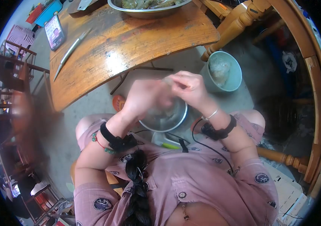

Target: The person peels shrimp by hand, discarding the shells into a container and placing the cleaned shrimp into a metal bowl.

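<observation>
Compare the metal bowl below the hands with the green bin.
The bowl is shiny silver metal; the bin is pale green. The left hand partly hides the bowl; the bin's opening shows, with crumpled clear plastic inside. Both are open-topped with rounded rims.

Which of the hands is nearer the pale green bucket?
Right. In the head view, the right hand is just left of the bucket; the left hand is farther left, with the right hand between it and the bucket.
</observation>
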`<action>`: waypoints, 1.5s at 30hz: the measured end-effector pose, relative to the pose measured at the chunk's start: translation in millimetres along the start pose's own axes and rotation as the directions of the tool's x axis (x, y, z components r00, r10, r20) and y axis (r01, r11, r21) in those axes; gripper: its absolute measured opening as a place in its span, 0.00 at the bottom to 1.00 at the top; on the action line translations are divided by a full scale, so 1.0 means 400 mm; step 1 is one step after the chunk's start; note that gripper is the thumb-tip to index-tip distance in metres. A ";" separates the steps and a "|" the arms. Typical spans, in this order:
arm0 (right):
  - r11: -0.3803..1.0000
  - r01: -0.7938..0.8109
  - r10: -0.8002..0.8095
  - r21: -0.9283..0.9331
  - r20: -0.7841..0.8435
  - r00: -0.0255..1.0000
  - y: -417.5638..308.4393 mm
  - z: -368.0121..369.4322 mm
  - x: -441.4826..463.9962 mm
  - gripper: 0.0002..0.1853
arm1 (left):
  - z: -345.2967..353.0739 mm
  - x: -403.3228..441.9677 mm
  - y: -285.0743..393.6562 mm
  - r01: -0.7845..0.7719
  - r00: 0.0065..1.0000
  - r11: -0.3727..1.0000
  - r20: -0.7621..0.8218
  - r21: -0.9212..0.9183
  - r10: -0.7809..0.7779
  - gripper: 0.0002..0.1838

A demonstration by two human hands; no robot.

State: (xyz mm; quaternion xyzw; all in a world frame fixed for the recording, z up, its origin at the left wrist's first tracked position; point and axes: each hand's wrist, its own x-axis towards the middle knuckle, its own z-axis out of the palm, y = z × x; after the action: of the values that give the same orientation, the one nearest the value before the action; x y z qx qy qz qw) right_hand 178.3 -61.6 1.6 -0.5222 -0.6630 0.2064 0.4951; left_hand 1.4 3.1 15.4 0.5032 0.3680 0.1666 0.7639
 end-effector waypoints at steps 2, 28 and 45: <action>0.997 0.024 -0.024 -0.080 -0.002 1.000 -0.010 -0.001 0.005 0.12 | -0.005 0.004 -0.005 0.002 1.000 0.998 -0.007 -0.064 -0.002 0.11; 0.974 0.180 -0.170 -0.135 0.083 0.982 -0.005 -0.027 0.006 0.14 | -0.014 0.001 -0.004 0.158 0.978 0.950 0.175 -0.270 -0.113 0.11; 0.903 -0.284 0.247 0.322 0.151 0.957 0.006 -0.015 -0.011 0.12 | -0.017 0.013 -0.028 0.075 0.990 0.952 0.138 -0.298 -0.034 0.12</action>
State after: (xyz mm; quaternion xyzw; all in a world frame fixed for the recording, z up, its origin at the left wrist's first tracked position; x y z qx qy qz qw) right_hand 184.5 -66.0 0.4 -0.5024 -0.5654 0.4112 0.5088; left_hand -1.2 5.8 2.1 0.3799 0.3008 0.1664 0.8588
